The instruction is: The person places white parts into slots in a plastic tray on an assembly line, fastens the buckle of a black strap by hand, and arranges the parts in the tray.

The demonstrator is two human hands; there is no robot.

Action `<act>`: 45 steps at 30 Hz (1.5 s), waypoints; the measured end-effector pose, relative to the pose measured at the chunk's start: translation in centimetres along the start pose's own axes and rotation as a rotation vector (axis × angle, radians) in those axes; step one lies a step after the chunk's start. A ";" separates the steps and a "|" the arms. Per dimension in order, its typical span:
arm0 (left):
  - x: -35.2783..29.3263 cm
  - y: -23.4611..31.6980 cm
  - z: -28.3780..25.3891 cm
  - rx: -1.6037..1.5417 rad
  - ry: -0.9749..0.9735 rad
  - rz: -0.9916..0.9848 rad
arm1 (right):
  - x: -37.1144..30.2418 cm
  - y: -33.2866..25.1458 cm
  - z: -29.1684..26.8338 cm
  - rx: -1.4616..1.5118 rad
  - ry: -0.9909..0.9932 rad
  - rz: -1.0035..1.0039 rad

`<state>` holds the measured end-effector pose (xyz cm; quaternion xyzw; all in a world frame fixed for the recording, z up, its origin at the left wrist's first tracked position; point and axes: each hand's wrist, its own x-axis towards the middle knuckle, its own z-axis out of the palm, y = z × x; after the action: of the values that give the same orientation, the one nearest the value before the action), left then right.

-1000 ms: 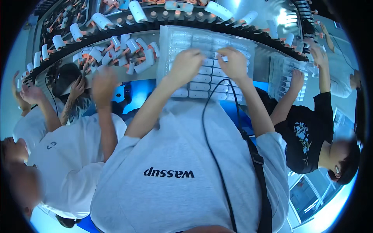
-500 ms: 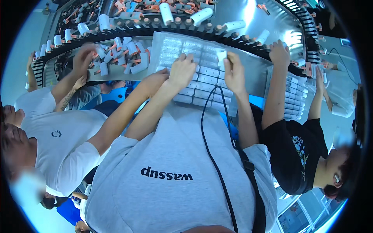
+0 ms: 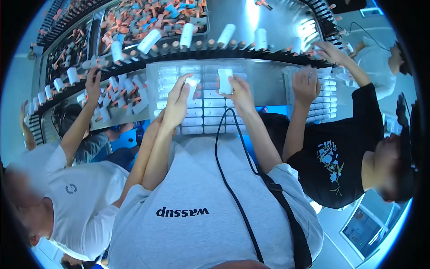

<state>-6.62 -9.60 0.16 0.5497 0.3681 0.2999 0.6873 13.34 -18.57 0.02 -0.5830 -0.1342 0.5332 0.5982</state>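
One cable loops before the tray, which seems to overhang the near edge of the counter; a snag could shift it. Co-worker's forearm crowds left hand: a nudge could loosen the white piece its fingers pinch. Right hand fingers grip second white piece, over tray.

The place can be recognised as a factory, at an assembly or packing line. A dark conveyor track, fitted with a row of pegs, is set along the metal desk, and white casings are spaced out on it. Beyond it, a large bin is heaped with loose orange and grey parts. Rows of identical white pieces are laid in a clear tray. Neighbouring places are taken by a worker in a white shirt and another in a black shirt.
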 end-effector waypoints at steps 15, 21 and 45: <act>1.6 -3.7 3.8 0.112 -0.123 -0.029 | -3.0 3.6 -6.7 0.003 0.161 -0.078; 1.6 -5.3 7.0 0.056 -0.164 -0.011 | -3.6 2.9 -9.4 0.023 0.143 -0.085; 13.0 -2.8 24.8 0.014 0.247 0.373 | 1.2 -3.5 -15.0 0.045 0.477 -0.535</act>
<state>21.22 -12.84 -1.81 0.5718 0.3436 0.4844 0.5659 27.21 -25.06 -1.89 -0.6219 -0.1272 0.2095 0.7437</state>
